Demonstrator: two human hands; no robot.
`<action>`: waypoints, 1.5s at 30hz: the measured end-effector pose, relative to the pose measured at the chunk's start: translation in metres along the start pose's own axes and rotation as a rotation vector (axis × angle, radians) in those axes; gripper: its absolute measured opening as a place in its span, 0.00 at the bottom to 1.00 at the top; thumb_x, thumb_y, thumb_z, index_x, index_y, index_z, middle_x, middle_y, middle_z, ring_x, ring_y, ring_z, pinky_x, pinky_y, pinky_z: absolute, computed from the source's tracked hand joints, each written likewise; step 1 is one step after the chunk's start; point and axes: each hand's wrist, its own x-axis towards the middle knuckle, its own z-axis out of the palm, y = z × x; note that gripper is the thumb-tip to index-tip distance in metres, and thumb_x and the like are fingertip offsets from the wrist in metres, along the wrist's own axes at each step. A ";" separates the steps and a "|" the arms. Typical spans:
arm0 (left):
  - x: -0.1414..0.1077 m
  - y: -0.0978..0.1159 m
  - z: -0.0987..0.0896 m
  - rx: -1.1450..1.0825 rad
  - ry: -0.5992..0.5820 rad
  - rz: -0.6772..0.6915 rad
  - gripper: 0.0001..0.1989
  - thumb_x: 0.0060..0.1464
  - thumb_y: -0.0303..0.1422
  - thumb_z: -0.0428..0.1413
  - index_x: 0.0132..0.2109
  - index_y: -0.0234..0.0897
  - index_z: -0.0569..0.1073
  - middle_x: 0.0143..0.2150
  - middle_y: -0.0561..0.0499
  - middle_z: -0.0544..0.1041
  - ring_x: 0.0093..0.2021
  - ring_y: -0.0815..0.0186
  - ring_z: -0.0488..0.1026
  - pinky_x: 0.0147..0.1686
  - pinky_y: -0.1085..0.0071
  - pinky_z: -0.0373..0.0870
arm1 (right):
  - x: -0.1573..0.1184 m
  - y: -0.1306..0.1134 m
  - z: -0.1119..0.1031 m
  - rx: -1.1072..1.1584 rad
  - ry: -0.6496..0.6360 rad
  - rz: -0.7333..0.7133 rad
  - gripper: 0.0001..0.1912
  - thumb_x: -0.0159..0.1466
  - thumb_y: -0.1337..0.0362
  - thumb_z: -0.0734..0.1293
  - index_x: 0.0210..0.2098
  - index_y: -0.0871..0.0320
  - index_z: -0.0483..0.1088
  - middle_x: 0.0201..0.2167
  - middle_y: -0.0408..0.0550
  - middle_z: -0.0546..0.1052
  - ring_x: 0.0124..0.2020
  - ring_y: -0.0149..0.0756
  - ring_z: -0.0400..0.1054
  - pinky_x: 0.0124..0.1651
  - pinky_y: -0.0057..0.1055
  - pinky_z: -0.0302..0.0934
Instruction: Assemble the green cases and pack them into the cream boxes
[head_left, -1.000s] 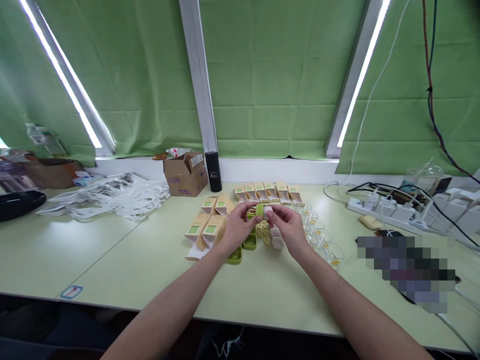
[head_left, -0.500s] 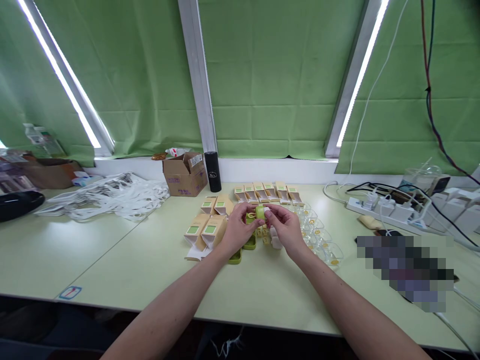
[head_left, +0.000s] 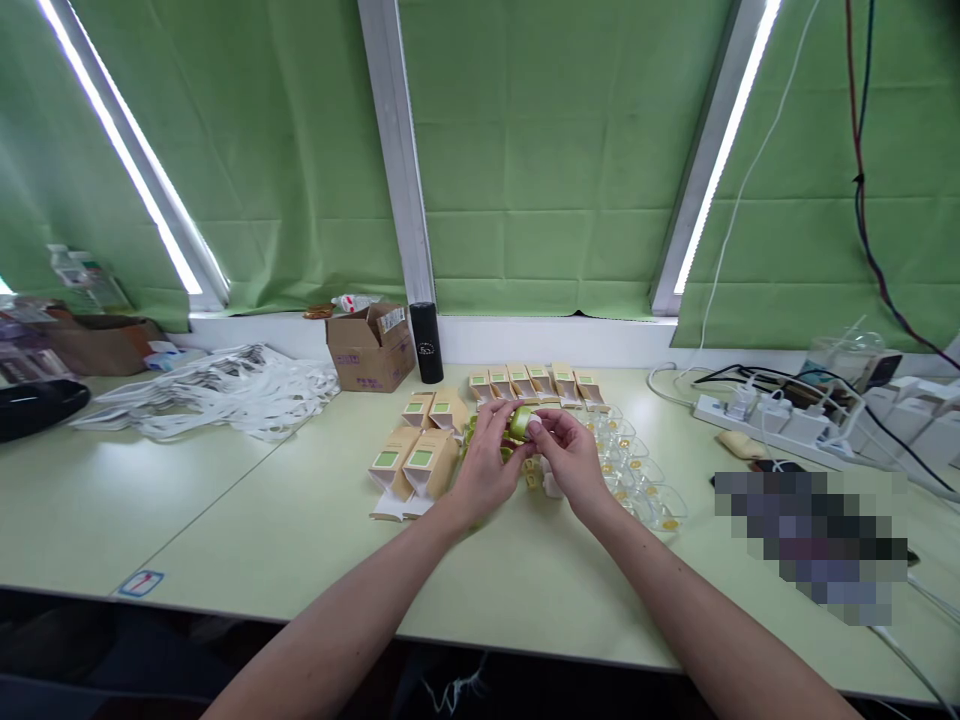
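Between my two hands, above the table, is a small glossy green rounded piece with a whitish part at its right side; its exact kind is unclear. My left hand has its fingers closed on the green piece from the left. From the other side, the thumb and fingers of my right hand pinch it. Beneath and between them lie small yellowish pieces and a white piece. More green pieces are partly covered by my left hand.
Open cardboard boxes with green squares stand left of my hands, and a row of smaller-looking ones behind. Several clear plastic cups sit to the right. Farther out are white straps, a carton, a black cylinder and a power strip.
The green piece has been turned in my fingers, showing more of its glossy side. My left hand has shifted slightly right and now covers more of the green pieces below.
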 end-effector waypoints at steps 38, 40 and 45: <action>0.001 0.012 -0.005 -0.376 -0.134 -0.200 0.33 0.68 0.43 0.54 0.75 0.43 0.58 0.75 0.36 0.62 0.47 0.60 0.80 0.45 0.63 0.82 | 0.000 -0.005 -0.031 -1.122 -0.215 -0.997 0.19 0.75 0.68 0.60 0.63 0.54 0.71 0.63 0.58 0.78 0.55 0.46 0.80 0.52 0.38 0.78; 0.001 0.011 -0.005 -0.350 -0.138 -0.192 0.32 0.68 0.42 0.55 0.74 0.43 0.60 0.73 0.37 0.66 0.47 0.60 0.80 0.47 0.63 0.81 | 0.000 -0.005 -0.031 -1.118 -0.221 -0.998 0.20 0.76 0.68 0.60 0.64 0.54 0.71 0.63 0.58 0.78 0.55 0.46 0.80 0.51 0.38 0.78; 0.001 0.009 -0.006 -0.275 -0.131 -0.158 0.30 0.67 0.36 0.54 0.73 0.43 0.62 0.67 0.40 0.73 0.45 0.61 0.79 0.48 0.62 0.80 | -0.003 -0.006 -0.030 -1.133 -0.215 -1.006 0.19 0.76 0.68 0.60 0.62 0.54 0.72 0.63 0.55 0.78 0.50 0.43 0.82 0.47 0.35 0.77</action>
